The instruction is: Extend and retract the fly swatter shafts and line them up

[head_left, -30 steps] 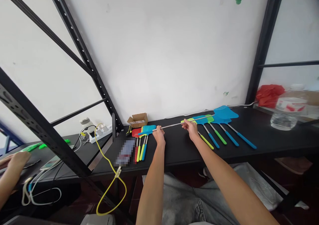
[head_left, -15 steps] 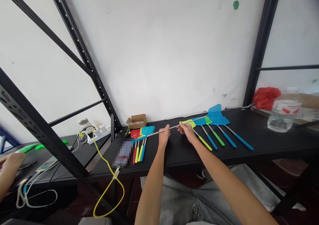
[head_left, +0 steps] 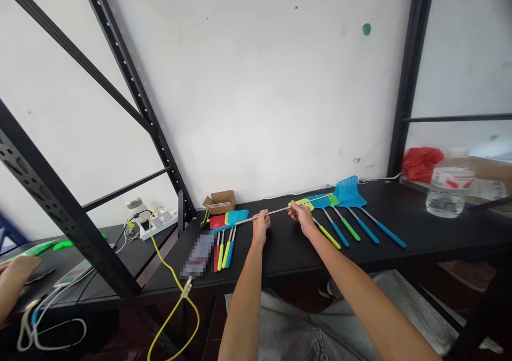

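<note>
Fingers of the left hand point(head_left: 261, 226) curl around the metal shaft of a blue fly swatter point(head_left: 279, 210), while those of the right hand point(head_left: 303, 216) pinch it nearer the head; I take the two spaced grips as steadying so long and thin a rod. On my feed the black tabletop point(head_left: 276, 249) stretches beneath. Held crosswise, the swatter has its head over a row of five swatters point(head_left: 368, 230); I can't tell whether they touch. That row fans its handles toward the near edge, likely for easy reach. At left, four more swatters point(head_left: 227, 254) lie closer together, heads overlapping, perhaps to save room. Behind them stands a small cardboard box point(head_left: 220, 202), seemingly out of the way.
</note>
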### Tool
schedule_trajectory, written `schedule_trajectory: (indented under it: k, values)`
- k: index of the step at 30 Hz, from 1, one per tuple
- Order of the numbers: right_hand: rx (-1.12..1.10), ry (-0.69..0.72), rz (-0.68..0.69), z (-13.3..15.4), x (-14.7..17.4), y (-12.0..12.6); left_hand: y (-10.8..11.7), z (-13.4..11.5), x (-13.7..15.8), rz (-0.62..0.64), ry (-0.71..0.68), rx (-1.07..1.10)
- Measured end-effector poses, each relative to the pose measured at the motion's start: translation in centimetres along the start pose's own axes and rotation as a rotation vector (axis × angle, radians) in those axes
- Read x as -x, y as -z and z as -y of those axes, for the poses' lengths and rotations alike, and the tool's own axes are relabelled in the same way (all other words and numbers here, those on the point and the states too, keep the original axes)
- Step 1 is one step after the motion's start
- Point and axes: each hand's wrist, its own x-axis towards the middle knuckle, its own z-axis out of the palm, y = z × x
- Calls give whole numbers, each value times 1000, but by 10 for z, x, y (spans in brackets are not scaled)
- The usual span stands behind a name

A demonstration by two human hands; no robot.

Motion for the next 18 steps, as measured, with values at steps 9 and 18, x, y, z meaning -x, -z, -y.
schedule_trajectory:
  k: [9, 18]
  values:
    - [-46, 69, -165, 7, -1, 4, 3, -3, -1, -132, -42, 28]
    - [-92, 65, -175, 9, -2, 7, 8, -4, -4, -178, -82, 32]
